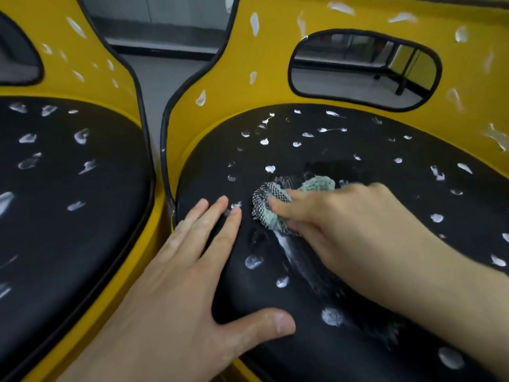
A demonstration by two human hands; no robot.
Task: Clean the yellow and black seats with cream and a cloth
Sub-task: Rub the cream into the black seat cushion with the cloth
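Two yellow seats with black cushions stand side by side, both dotted with white cream dabs [270, 169]. On the right seat's black cushion [371, 150], my right hand [344, 216] grips a bunched cloth [275, 205], green with a black-and-white check, and presses it to the cushion. A smeared cream streak [292, 255] trails toward me from the cloth. My left hand [192, 266] lies flat with spread fingers on the cushion's left front edge. The left seat's cushion [63, 188] carries untouched dabs.
The right seat's yellow backrest [275, 51] has an oval cut-out [363, 70] and cream dabs. A narrow gap [159, 106] between the seats shows grey floor. Black piping edges both seats.
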